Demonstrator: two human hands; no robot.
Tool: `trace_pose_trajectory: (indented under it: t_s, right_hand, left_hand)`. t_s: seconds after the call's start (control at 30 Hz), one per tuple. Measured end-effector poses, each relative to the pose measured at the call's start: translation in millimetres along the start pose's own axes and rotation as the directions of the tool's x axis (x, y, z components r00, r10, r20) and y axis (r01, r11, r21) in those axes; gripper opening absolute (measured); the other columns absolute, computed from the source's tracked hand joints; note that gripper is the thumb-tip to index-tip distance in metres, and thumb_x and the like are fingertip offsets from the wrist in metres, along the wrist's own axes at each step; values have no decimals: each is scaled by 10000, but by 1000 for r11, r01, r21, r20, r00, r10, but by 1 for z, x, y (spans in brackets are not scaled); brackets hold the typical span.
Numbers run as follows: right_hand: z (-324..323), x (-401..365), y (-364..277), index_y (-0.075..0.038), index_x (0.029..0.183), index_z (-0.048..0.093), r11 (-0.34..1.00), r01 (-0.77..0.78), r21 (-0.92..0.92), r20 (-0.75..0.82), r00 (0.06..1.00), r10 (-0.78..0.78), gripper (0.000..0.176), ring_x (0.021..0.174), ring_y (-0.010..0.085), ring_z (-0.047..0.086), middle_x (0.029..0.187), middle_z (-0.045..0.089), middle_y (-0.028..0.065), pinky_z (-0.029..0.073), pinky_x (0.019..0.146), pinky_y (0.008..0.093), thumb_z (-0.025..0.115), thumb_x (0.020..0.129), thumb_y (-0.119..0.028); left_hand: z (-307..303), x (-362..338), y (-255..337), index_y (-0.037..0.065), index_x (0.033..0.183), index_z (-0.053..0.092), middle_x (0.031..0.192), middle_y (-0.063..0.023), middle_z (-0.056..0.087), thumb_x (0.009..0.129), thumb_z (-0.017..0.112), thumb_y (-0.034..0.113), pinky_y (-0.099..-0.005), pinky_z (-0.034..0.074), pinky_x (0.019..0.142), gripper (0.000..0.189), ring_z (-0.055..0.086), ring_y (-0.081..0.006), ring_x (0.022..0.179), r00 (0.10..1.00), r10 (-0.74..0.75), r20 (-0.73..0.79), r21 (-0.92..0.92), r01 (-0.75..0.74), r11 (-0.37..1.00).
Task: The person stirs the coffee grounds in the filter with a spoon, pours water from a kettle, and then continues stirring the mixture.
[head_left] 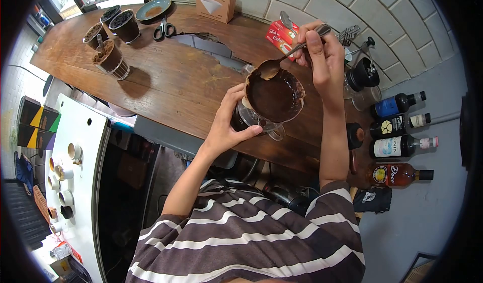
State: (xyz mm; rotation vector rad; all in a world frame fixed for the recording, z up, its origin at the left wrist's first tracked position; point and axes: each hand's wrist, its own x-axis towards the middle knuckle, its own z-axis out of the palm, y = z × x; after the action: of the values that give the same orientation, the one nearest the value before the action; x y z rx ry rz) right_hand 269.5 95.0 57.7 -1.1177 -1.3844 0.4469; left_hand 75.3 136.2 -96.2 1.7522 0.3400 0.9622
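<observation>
My left hand (226, 119) wraps round the side of a clear glass coffee dripper (255, 118), thumb along its near side. A paper filter (300, 93) lines the dripper, its rim stained brown, and dark wet coffee (271, 99) fills it. A glass handle (276, 133) shows below. In my right hand (324, 57), raised at the far right, is a metal spoon (287, 55) gripped by its handle between thumb and fingers. The spoon's brown-coated bowl tilts down over the filter's far left rim, close above the coffee.
Behind my right hand sits a red box (282, 35). A cardboard box (216, 4) stands against the tiled wall, with scissors (164, 29) and a blue plate (153, 10) farther left. A brown-filled glass (111, 61) is at left. Several bottles (395, 146) line the right side.
</observation>
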Motion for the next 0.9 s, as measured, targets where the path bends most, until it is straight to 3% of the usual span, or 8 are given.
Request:
trace_pose_trajectory:
  t_s: [0.07,0.13,0.37,0.47,0.53,0.63,0.73,0.9]
  right_hand:
    - [-1,2,-3,-30,913,563,1000,8,-12,32,999,-8,252,702,42,495,823,555,-9,406,616,187,474,1041,-228]
    - [0,0,-9,-32,908,569,998,28,-51,47,999,-26,253,698,41,488,815,549,-13,401,623,187,480,1038,-230]
    - [-2,-21,-13,-17,908,581,994,82,-77,60,995,-77,241,657,53,517,781,560,-4,399,580,195,502,1027,-211]
    - [-2,-34,-24,16,895,580,949,142,-280,-4,989,-150,184,656,81,593,778,606,39,465,588,218,526,1000,-125]
    - [0,-45,-32,20,895,578,938,135,-319,-64,985,-163,155,650,95,611,779,615,50,483,588,226,529,988,-94]
    - [6,-63,-28,13,881,577,883,76,-462,-182,967,-178,157,599,87,580,749,599,51,443,527,228,538,983,-99]
    - [14,-76,-30,7,891,581,846,12,-533,-194,972,-136,152,567,79,531,729,571,42,402,498,237,540,983,-107]
    - [21,-94,-32,7,970,602,918,-105,-381,-310,951,-21,157,612,54,474,840,572,37,375,516,226,558,986,-143]
  left_hand:
    - [0,0,3,-8,1403,359,1323,-130,472,712,813,362,-371,337,1070,906,446,-250,1266,1000,2,-7,2,-2,1000]
    - [1,1,8,42,1333,466,1411,-187,441,697,830,261,-424,327,1100,765,416,-328,1334,1000,-23,-18,-61,21,998]
    - [2,0,9,38,1335,462,1417,-190,431,693,832,268,-425,322,1103,776,412,-332,1338,999,-38,-14,-43,37,998]
    - [2,-1,5,36,1339,460,1416,-193,428,690,834,273,-427,320,1106,786,411,-337,1338,1000,-2,-19,-13,2,1000]
    - [1,-1,-2,40,1377,419,1416,-182,419,695,837,296,-428,321,1106,840,417,-321,1327,1000,-13,3,-12,13,1000]
    - [5,-3,0,55,1431,335,1415,-171,408,700,837,332,-430,316,1109,930,419,-308,1315,998,-62,-11,-139,60,988]
    - [6,-4,-2,58,1467,244,1417,-167,391,700,837,375,-430,309,1113,1021,415,-304,1308,999,-38,-17,-114,36,993]
    - [9,-3,2,49,1465,204,1420,-166,373,729,788,526,-450,307,1112,1054,401,-315,1320,999,3,-37,-195,-10,981]
